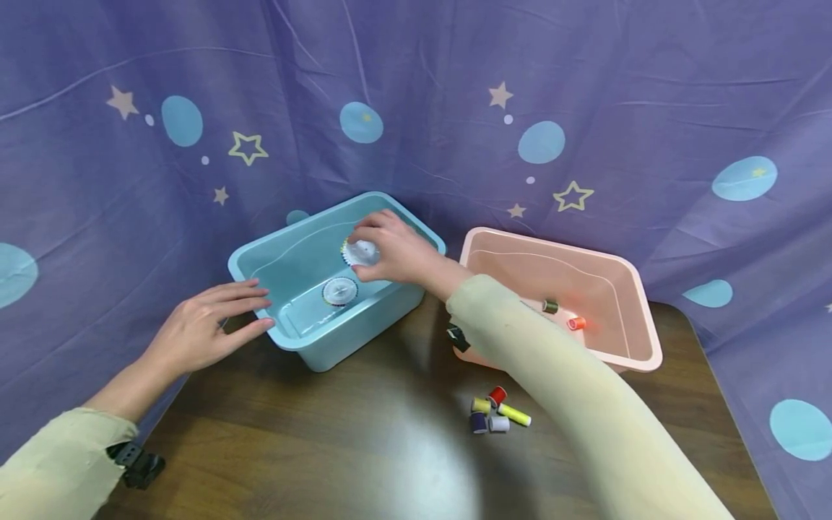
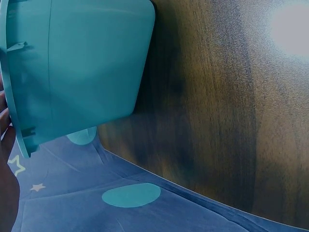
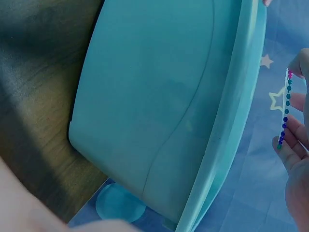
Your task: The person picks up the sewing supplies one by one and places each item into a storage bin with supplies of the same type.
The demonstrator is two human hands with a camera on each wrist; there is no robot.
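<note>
My right hand (image 1: 398, 251) pinches a round wheel of coloured ball-head pins (image 1: 364, 253) over the light blue bin (image 1: 364, 328). In the right wrist view this pin wheel (image 3: 285, 113) is seen edge-on between thumb and fingers, with pink, green and blue pin heads. A second pin wheel (image 1: 340, 291) lies flat on the bin's floor. At the bin's left end, my left hand (image 1: 204, 325) has its fingers extended over the rim, touching it. The left wrist view shows the bin's outer wall (image 2: 91, 63) and only part of that hand.
A pink bin (image 1: 640, 310) stands on the right, containing a dark green thread spool (image 1: 549, 306) and an orange one (image 1: 576, 323). In front of it, several spools, including a red one (image 1: 497, 395), lie clustered on the wooden table (image 1: 364, 448). A purple patterned curtain (image 1: 442, 87) hangs behind.
</note>
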